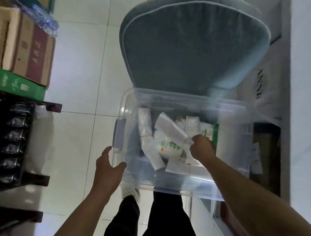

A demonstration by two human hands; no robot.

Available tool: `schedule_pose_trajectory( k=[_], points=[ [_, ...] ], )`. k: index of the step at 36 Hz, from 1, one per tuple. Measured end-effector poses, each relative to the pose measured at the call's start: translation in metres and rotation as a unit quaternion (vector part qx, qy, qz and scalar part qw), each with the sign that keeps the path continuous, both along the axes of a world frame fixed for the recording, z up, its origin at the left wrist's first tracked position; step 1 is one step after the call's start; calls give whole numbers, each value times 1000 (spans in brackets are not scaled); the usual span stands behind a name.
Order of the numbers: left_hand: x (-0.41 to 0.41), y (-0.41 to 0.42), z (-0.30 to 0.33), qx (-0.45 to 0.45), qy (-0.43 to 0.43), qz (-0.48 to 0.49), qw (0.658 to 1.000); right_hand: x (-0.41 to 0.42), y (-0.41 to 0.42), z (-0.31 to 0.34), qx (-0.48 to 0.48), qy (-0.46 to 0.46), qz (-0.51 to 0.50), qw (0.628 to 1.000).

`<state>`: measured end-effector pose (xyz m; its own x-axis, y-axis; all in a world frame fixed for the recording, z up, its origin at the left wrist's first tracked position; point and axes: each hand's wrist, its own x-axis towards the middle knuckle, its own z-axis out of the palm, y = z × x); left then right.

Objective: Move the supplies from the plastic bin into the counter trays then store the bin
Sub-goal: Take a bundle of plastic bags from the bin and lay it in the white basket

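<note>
A clear plastic bin (226, 185) sits in front of me at waist height, holding several white packets and bags with green print. My right hand (202, 146) is inside the bin, pinching a bundle of clear plastic bags (170, 129). A white bag with green and orange print (174, 150) lies under it. My left hand (110, 166) is at the bin's near left corner, fingers spread, thumb touching the bin wall. A dark tray rack (1, 136) with packets in its slots stands at the left.
A grey-green cushion (193, 45) lies on the floor beyond the bin. Cardboard boxes (29, 50) and a green box (16, 84) are stacked at the upper left. A white counter with a dark opening (265, 158) runs along the right. My legs are below the bin.
</note>
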<state>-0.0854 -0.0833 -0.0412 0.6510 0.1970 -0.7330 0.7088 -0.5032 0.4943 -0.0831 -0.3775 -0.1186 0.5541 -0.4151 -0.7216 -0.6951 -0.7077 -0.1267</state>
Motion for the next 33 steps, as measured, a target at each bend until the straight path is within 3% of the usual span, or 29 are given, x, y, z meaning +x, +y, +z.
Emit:
schedule_pose_trajectory(
  k=[4,7,10,15,21,25,33],
  points=[
    [0,4,31,-40,-40,-34,998,-12,4,51,18,-56,-32,998],
    [6,10,58,-105,-42,-67,991,-21,13,101,98,-110,-138,979],
    [12,17,91,-198,-6,-74,977,-37,36,160,200,-183,-237,933],
    [11,35,138,-350,7,-91,932,-65,95,222,393,-248,-337,819],
    [19,59,163,-502,7,-113,857,-76,153,251,487,-265,-328,765],
    [23,78,163,-504,-3,-82,860,-74,178,259,525,-257,-312,749],
    [30,105,153,-461,-17,-34,887,-47,205,239,559,-201,-280,754]
  ],
)
